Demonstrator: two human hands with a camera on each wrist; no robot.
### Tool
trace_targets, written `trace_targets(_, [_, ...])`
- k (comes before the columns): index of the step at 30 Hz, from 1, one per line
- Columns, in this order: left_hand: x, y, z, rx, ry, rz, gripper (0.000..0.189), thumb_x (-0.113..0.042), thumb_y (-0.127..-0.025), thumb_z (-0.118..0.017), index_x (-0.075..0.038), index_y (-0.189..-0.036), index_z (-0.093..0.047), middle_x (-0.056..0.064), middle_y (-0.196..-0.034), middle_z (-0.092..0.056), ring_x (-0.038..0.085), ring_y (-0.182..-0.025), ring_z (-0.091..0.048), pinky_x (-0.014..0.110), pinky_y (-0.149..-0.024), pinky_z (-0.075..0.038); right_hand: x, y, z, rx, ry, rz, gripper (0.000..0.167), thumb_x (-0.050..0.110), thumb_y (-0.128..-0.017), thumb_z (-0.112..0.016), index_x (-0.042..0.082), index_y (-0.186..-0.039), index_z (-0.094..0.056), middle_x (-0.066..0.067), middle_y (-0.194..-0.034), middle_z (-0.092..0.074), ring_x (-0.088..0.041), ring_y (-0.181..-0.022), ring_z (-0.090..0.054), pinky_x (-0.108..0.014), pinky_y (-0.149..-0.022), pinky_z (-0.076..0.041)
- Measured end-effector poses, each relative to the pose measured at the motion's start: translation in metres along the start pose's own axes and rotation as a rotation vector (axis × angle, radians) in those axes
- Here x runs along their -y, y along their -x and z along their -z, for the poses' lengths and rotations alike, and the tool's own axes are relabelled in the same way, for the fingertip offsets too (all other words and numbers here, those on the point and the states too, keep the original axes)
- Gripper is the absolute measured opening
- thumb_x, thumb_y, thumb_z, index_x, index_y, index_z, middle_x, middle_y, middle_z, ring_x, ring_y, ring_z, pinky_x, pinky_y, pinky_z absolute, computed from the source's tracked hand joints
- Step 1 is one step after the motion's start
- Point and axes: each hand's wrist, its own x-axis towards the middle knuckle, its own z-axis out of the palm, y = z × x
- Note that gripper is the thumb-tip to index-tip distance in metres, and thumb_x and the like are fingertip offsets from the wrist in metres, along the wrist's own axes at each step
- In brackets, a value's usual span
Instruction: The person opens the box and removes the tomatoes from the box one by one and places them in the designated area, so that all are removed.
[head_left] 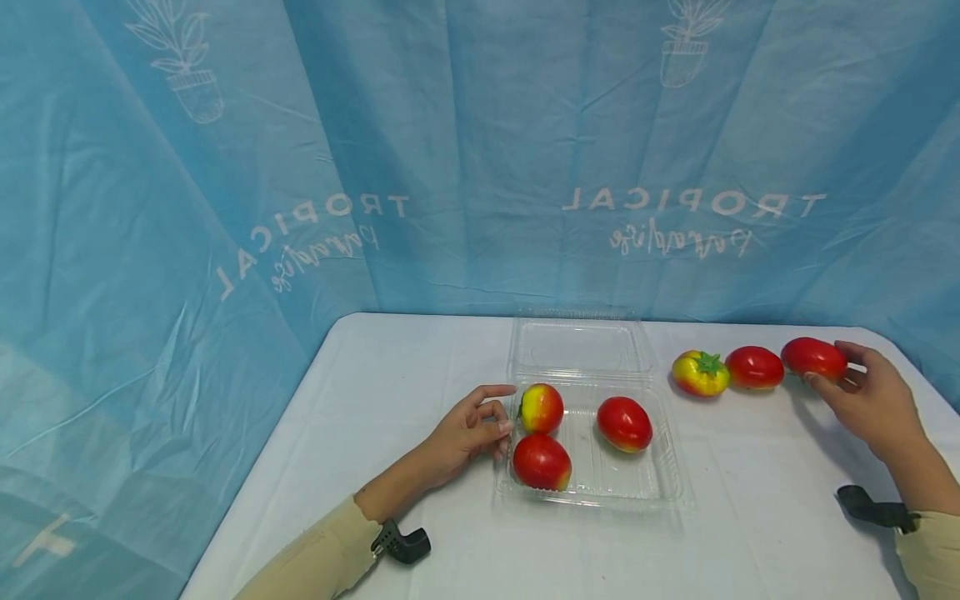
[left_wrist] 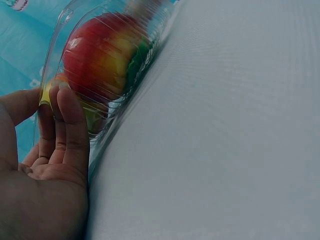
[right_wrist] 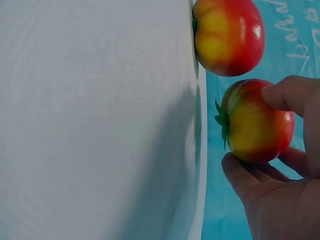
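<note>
My right hand (head_left: 877, 396) grips a glossy red and yellow tomato (head_left: 813, 358) with a green leafy top. In the right wrist view that tomato (right_wrist: 257, 122) hangs slightly above the white table, with the thumb and fingers around it. Beside it lie a second red tomato (head_left: 754, 367) and a yellower one (head_left: 700, 373). My left hand (head_left: 468, 433) holds the left rim of a clear plastic container (head_left: 592, 492), its fingertips at the edge. Inside are three tomatoes: two on the left, one red tomato (head_left: 625, 424) on the right.
The container's hinged lid (head_left: 577, 346) lies folded back toward the rear of the white table (head_left: 375, 400). A blue printed curtain (head_left: 510, 150) hangs behind the table and along its left side. Dark wrist straps with camera mounts sit on both forearms.
</note>
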Motion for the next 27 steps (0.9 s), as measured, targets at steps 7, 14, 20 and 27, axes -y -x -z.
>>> trace_targets(7, [0.0004,0.0001,-0.0001,-0.001,0.004,-0.008,0.058,-0.005,-0.105,-0.062,-0.009,-0.158,-0.040,0.005,-0.099,-0.059,0.014,-0.080,-0.064,0.026,-0.076,-0.061,-0.0039,-0.0007,-0.0017,0.017,0.014,0.002,0.089,0.015,-0.101,-0.072,-0.013,-0.161,-0.013,-0.046,-0.156,-0.024,-0.069,-0.134,-0.036,-0.078,-0.094,-0.045])
trace_targets(14, [0.0002,0.0007,0.0002,-0.001,0.007,-0.011,0.058,-0.005,-0.105,-0.062,-0.009,-0.158,-0.040,0.006,-0.099,-0.059,0.014,-0.080,-0.064,0.026,-0.075,-0.061,-0.0066,-0.0004,-0.0026,0.044,0.022,-0.008,0.089,0.016,-0.101,-0.072,-0.015,-0.160,-0.012,-0.048,-0.154,-0.024,-0.069,-0.131,-0.037,-0.078,-0.094,-0.045])
trace_targets(20, [0.0006,0.0004,0.0007,-0.002,0.010,-0.009,0.057,-0.006,-0.105,-0.062,-0.009,-0.158,-0.040,0.006,-0.099,-0.059,0.014,-0.080,-0.064,0.026,-0.075,-0.061,-0.0062,0.0004,-0.0026,0.072,0.023,-0.017,0.092,0.016,-0.100,-0.073,-0.016,-0.159,-0.011,-0.049,-0.153,-0.023,-0.069,-0.131,-0.035,-0.078,-0.095,-0.045])
trace_targets(27, [0.0006,0.0003,0.0002,-0.003,0.008,-0.007,0.058,-0.007,-0.105,-0.063,-0.010,-0.158,-0.040,0.006,-0.100,-0.059,0.014,-0.080,-0.064,0.026,-0.076,-0.061,-0.0059,0.0003,-0.0029,0.091,0.026,-0.027,0.093,0.019,-0.100,-0.073,-0.017,-0.158,-0.010,-0.049,-0.151,-0.023,-0.069,-0.131,-0.035,-0.078,-0.095,-0.044])
